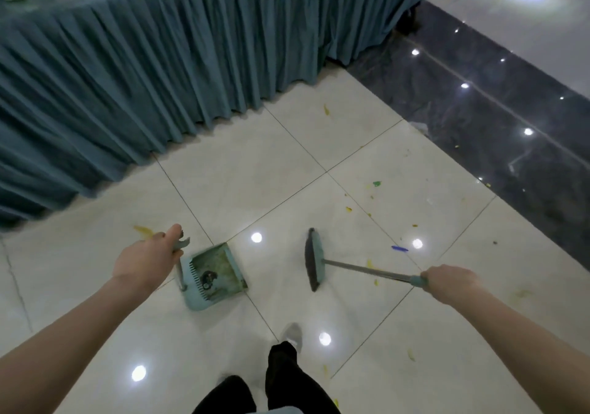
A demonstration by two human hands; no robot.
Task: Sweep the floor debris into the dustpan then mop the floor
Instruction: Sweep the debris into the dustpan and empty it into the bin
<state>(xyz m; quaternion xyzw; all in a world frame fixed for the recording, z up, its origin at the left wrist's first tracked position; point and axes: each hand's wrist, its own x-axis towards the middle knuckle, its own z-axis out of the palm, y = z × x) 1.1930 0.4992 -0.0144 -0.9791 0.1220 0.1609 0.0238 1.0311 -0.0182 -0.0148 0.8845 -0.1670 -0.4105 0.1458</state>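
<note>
Left hand (145,259): curled round the top of the dustpan's upright handle, thumb on top.
Dustpan (217,274): on the pale tiled floor (287,171) at about 7 o'clock from the middle of the view; open mouth faces 2 o'clock, toward the broom, with some dark debris inside.
Right hand (450,281): gripping the teal end of the broom's pole.
Broom (314,259): head on the floor right of the dustpan, apart from it; pole runs from 4 o'clock up to 10 o'clock, head's long axis roughly 12 to 6.
Debris (376,184): yellow, green and blue scraps scattered toward 3 o'clock.
Counter (127,72): skirted in pleated teal cloth, at 10 to 12 o'clock.
</note>
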